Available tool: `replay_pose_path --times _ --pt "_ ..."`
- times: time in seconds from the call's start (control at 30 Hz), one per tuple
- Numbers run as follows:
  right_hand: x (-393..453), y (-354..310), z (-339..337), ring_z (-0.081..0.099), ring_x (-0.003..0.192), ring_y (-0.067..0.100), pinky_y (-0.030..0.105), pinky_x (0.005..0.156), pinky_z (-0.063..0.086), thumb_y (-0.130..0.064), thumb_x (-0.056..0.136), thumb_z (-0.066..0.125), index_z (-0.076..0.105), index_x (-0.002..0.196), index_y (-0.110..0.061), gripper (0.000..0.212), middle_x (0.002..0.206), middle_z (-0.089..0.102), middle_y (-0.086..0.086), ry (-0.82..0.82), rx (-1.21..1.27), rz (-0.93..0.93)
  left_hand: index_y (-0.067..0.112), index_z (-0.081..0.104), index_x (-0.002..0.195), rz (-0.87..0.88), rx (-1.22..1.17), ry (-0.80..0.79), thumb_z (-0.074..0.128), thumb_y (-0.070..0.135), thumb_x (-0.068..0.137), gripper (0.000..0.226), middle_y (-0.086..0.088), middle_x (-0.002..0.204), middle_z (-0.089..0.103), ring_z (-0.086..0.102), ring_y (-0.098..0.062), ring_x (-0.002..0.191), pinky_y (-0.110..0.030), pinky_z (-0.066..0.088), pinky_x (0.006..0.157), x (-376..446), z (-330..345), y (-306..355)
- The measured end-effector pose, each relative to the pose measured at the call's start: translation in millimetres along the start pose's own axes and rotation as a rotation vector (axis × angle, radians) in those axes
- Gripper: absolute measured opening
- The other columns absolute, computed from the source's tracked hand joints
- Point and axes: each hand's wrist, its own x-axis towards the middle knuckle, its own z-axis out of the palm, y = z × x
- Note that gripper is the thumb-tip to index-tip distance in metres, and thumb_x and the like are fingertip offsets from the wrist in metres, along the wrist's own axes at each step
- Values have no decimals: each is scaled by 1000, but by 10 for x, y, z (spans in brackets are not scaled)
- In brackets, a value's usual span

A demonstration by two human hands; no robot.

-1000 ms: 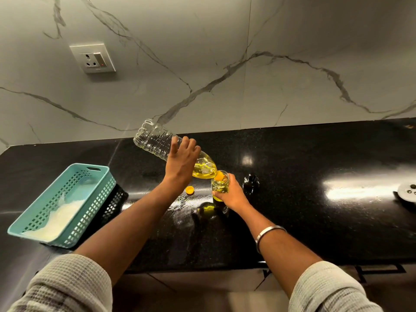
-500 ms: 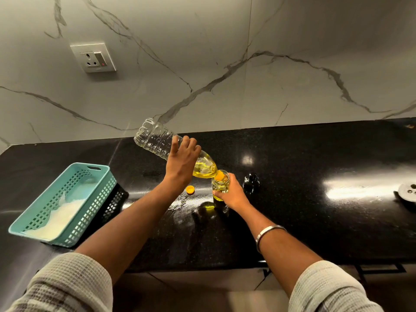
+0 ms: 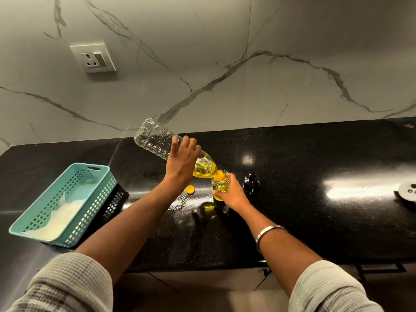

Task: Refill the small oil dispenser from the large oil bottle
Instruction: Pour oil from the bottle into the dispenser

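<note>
Mid-pour: left hand [image 3: 182,163] grips tilted large oil bottle [image 3: 162,145] (nearly drained), mouth in small dispenser [image 3: 221,184], which right hand [image 3: 233,194] clasps on counter [image 3: 315,221]. Both caps off; recapping remains.

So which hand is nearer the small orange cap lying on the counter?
Left. The left hand grips the tilted bottle just above and behind the orange cap; the right hand holds the dispenser further to the cap's right.
</note>
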Motion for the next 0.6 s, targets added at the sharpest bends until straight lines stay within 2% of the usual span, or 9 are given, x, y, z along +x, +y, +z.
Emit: replay_pose_path --times 0.3,0.6 --pt "-17 -20 -9 53 118 20 40 104 43 -16 73 82 41 129 -20 69 129 52 3 -2 6 -4 28 53 115 -5 39 31 69 10 71 50 4 117 48 44 -20 124 -42 5 101 -9 2 8" --pt "-27 -19 -15 52 117 19 42 103 43 -19 74 81 41 128 -21 68 128 52 2 1 -12 -9 27 53 116 -10 17 31 68 9 73 49 3 118 48 42 -21 125 -41 5 101 -2 7 0"
